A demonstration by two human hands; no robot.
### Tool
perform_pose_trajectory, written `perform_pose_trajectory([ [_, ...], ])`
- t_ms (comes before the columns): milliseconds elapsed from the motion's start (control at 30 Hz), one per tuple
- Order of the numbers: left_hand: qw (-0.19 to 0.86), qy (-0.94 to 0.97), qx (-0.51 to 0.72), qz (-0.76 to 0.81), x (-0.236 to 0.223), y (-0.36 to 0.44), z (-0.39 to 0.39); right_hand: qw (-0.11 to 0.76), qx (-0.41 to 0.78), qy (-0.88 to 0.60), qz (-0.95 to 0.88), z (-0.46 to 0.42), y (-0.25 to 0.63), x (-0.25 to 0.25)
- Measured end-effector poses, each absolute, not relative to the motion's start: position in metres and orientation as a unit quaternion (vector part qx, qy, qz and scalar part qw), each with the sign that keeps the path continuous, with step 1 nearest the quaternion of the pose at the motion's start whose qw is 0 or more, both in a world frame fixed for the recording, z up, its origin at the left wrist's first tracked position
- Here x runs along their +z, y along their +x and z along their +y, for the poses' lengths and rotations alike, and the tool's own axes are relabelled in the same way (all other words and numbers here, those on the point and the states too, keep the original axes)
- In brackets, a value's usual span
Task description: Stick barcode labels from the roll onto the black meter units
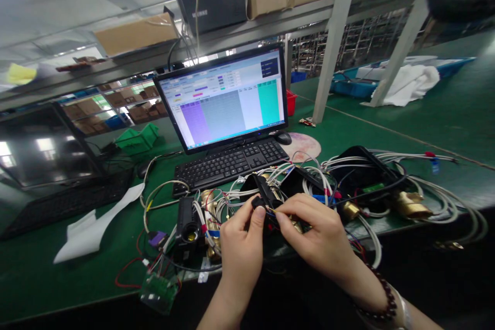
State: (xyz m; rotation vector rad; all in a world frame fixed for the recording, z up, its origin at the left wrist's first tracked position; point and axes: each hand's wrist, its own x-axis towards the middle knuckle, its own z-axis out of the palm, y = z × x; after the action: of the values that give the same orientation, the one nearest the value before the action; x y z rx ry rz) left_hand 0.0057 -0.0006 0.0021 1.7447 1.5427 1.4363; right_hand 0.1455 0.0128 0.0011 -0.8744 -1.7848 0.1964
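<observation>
Two hands meet on one small black connector (258, 201) at the near bench (386, 129) edge. Left hand (242, 250) pinches it, grip clamped; right hand (315, 234) grip closed on thin wires (270, 211) beside it. White cables (386, 157) and brass fittings (412, 205) lie around; keyboard (230, 164) and lit monitor (224, 98) behind.

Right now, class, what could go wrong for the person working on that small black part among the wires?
The small black part is pinched only by fingertips of the left hand and right hand; it might slip. The tangled white cables could snag. The green circuit board sits at the table edge and may fall.
</observation>
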Motion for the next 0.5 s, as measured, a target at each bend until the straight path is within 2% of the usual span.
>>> perform_pose_trajectory([
  [267, 0.171, 0.653, 0.509, 0.533, 0.0007, 0.0022, -0.0013, 0.532, 0.045, -0.382, -0.754, 0.0146, 0.1426, -0.0013],
  [500, 0.101, 0.683, 0.492, 0.531, -0.0033, 0.002, -0.0027, 0.521, 0.036, -0.383, -0.762, 0.0146, 0.1435, -0.003],
])
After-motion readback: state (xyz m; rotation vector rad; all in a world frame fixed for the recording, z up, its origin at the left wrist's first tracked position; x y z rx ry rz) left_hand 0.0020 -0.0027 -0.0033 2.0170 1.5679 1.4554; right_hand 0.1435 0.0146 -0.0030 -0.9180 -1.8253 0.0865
